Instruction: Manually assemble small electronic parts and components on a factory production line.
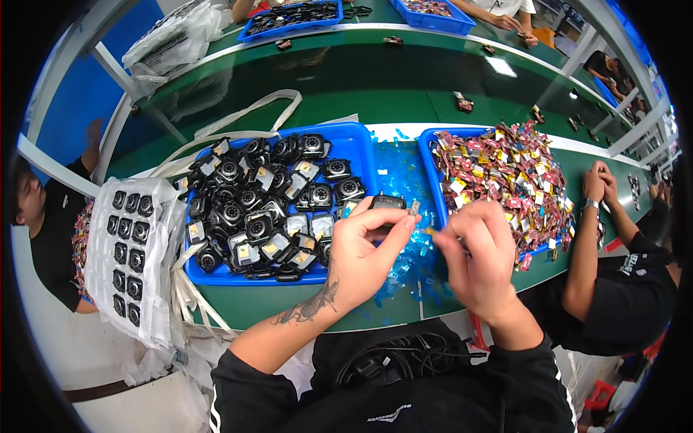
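My left hand [364, 249] is closed in front of the left blue bin, thumb and index finger pinching a small grey metallic piece [413, 208]. Just beyond its fingers shows a black watch case [390, 201]; whether the hand touches it I cannot tell. My right hand [480, 260] is closed too, slightly blurred, with a tiny yellowish bit [431, 231] at its fingertips. Black watch cases [256, 227] with round sensor backs fill the left blue bin [367, 155]. Small red, yellow and white parts [498, 169] are heaped in the right blue bin [431, 169].
Scraps of blue film [408, 263] litter the green table [339, 312] between the bins. A white tray [164, 267] of watch cases stands at left. Behind runs a dark green conveyor [346, 79] with scattered parts. Other people work at both sides and across.
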{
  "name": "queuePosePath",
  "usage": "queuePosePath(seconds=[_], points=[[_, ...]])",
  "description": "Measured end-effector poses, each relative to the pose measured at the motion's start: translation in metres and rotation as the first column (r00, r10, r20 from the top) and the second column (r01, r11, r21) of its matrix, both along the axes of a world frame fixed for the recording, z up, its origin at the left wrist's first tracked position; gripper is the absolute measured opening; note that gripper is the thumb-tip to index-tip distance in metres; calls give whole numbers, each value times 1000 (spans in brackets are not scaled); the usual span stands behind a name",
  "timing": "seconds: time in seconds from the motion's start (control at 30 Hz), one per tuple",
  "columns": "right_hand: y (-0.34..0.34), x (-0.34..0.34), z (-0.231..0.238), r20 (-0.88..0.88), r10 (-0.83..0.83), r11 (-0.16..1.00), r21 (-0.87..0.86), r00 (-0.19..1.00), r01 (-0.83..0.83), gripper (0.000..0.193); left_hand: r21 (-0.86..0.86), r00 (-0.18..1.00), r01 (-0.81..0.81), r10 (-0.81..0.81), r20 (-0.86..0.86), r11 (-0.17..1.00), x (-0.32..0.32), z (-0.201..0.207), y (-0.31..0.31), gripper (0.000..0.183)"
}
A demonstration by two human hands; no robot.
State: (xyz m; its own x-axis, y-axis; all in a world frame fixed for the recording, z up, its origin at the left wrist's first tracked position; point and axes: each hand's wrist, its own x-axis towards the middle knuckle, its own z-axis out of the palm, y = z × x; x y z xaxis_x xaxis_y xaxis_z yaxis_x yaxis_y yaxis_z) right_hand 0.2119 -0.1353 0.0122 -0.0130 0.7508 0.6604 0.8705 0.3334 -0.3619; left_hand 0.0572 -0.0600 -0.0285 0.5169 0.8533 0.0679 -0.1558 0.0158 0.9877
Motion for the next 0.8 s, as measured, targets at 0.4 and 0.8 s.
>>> queuePosePath(seconds=[0.4,0.8], points=[[7,16,-11,-864,194,875,-62,465,-480,14,-85,928,336,-314,201,938,-4,12,0,15],[-17,29,4,-867,53,906,-167,496,-388,17,-110,983,52,-31,178,993,1,8,3,27]])
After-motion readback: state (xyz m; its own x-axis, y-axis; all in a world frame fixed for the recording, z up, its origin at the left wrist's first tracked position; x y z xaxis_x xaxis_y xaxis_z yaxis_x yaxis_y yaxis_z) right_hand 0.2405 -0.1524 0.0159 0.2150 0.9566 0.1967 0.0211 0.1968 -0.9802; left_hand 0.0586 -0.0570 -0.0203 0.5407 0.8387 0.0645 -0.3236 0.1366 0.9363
